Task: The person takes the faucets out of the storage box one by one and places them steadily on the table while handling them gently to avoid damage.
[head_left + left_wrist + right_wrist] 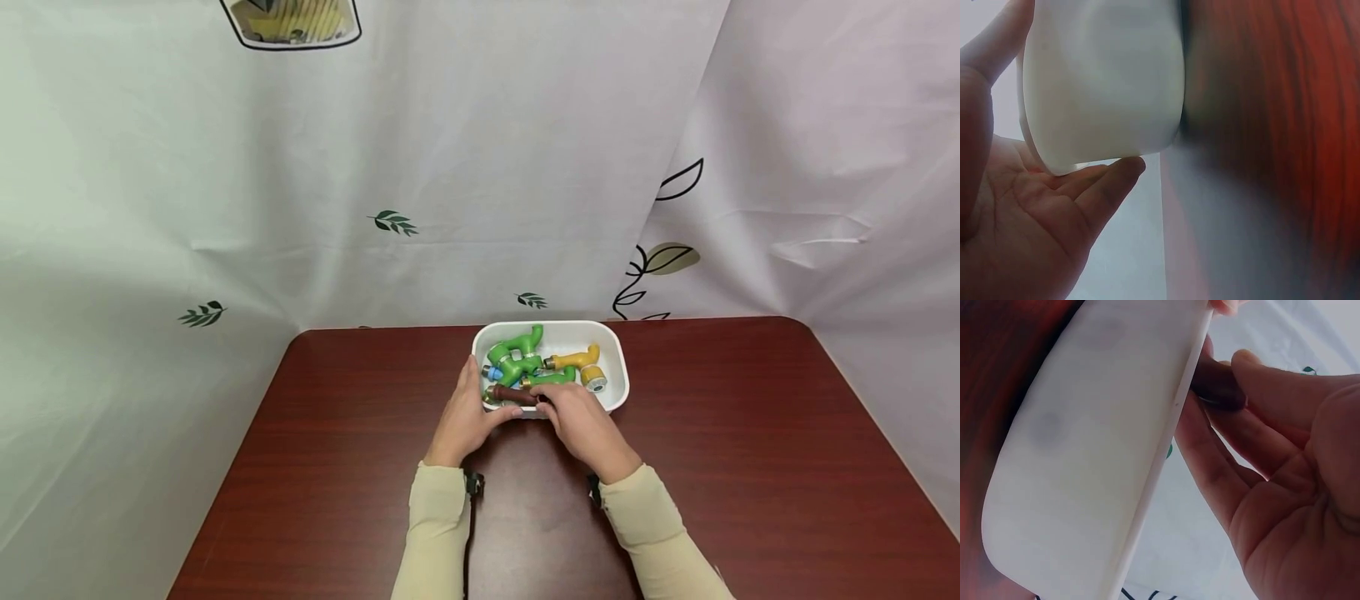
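Note:
A white plastic tub (pixel 621 375) stands at the table's back edge with several plastic taps in it. My left hand (pixel 461 421) holds its near left corner, fingers along the left wall and thumb across the front rim. With thumb and fingers my right hand (pixel 585 423) pinches one end of a brown tap (pixel 513 395) at the tub's front side. In the right wrist view that dark end (pixel 1219 387) shows just above the rim. Behind it lie green taps (pixel 517 367), a yellow tap (pixel 576 360) and a partly covered blue tap (pixel 492 373).
The dark red wooden table (pixel 337 467) stretches to both sides of the tub and in front of it. A white patterned cloth (pixel 465 167) hangs right behind the table and along its sides.

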The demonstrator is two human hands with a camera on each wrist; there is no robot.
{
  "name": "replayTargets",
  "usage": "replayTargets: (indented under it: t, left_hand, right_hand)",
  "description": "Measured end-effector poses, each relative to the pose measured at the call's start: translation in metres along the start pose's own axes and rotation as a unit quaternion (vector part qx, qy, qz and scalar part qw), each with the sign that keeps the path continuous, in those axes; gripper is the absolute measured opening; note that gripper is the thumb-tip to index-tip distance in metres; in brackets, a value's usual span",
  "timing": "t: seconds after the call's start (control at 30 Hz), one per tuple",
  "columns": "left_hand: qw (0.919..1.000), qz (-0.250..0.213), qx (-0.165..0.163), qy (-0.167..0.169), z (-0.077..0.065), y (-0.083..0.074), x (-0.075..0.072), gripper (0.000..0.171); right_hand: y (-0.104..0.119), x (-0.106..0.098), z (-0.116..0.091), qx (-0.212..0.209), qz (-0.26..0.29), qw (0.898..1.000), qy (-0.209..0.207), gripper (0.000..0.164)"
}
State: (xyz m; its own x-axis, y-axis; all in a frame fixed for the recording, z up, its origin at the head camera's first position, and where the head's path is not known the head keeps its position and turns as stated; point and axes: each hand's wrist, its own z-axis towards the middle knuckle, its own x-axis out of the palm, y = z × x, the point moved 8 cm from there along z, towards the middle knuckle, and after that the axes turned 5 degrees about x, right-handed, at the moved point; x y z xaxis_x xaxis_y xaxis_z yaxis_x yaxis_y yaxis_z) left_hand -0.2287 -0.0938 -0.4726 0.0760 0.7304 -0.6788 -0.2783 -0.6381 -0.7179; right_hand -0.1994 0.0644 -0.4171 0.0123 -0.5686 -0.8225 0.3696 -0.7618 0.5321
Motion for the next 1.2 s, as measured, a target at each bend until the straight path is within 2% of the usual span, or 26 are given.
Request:
replayTargets:
  t: [0.37, 0.87, 1.2]
  left_hand:
    - [0.9999, 0.011, -0.007, 0.004, 0.0, 0.0, 0.001, 0.118]
    - [0.9999, 0.003, -0.009, 0.003, 0.0, 0.0, 0.002, 0.118]
    - [0.9998, -0.003, -0.019, 0.004, -0.001, 0.002, 0.002, 0.118]
  right_hand:
    - [-0.002, -0.008, -0.003, -0.002, 0.0, 1.0, -0.029, 0.016]
    - [-0.007, -0.024, -0.008, -0.015, 0.014, 0.998, -0.059, 0.014]
    - [-0.013, -0.034, -0.013, -0.002, 0.019, 0.997, -0.073, 0.018]
